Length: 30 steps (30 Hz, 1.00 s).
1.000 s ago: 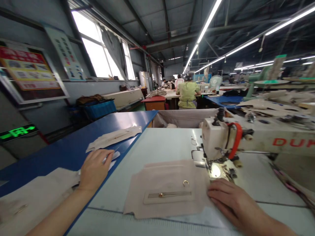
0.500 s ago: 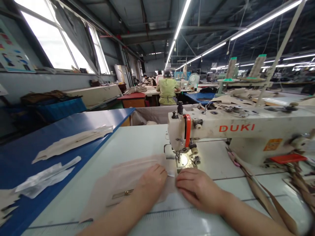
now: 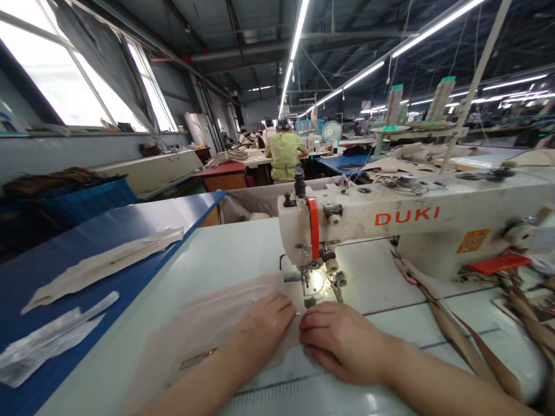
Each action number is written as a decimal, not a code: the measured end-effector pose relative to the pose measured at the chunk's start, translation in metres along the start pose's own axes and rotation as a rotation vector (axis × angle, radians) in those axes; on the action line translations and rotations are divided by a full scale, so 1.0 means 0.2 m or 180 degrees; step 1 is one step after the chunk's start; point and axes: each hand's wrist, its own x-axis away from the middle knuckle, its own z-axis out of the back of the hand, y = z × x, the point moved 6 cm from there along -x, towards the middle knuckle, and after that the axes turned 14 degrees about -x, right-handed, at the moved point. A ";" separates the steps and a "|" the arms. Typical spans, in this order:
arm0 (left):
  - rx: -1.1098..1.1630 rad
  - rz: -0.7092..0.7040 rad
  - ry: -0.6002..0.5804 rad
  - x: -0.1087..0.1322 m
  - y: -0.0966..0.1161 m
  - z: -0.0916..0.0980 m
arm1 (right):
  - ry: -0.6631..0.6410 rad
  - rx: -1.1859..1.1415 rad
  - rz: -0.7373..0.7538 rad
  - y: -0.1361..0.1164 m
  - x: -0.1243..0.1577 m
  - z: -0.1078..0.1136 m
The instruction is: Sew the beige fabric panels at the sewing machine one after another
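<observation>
A pale pinkish fabric piece [image 3: 173, 329] lies on the sewing table, left of and in front of the needle. A zipper [image 3: 197, 359] with a metal pull shows on it, partly covered by my left forearm. My left hand [image 3: 266, 323] presses on the fabric, its closed fingertips gripping near the right edge. Close beside it, my right hand [image 3: 342, 341] has its fingers curled together at that edge; the thumb is tucked under. The sewing machine [image 3: 299, 231] stands just beyond both hands, its lamp lighting the needle plate [image 3: 315, 283].
On the left, a blue table [image 3: 143, 231] bears a cut fabric strip [image 3: 108, 263] and clear plastic pieces [image 3: 56, 332]. Brown straps [image 3: 451, 329] lie on the right, below the machine arm. Thread cones [image 3: 440, 101] stand behind. A person in a green top [image 3: 284, 151] sits ahead.
The camera view has shifted a little, so the machine appears farther left. Both hands stay at the fabric's edge and have come slightly closer together.
</observation>
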 end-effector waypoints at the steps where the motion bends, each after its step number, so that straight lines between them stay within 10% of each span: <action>1: -0.0015 -0.0029 0.0065 0.00 0.00 0.00 | 0.0001 0.0013 -0.0006 0.00 0.00 0.00; 30: -0.0127 -0.0069 0.0696 0.01 0.00 -0.04 | -0.0055 -0.0059 -0.0122 0.00 -0.02 0.00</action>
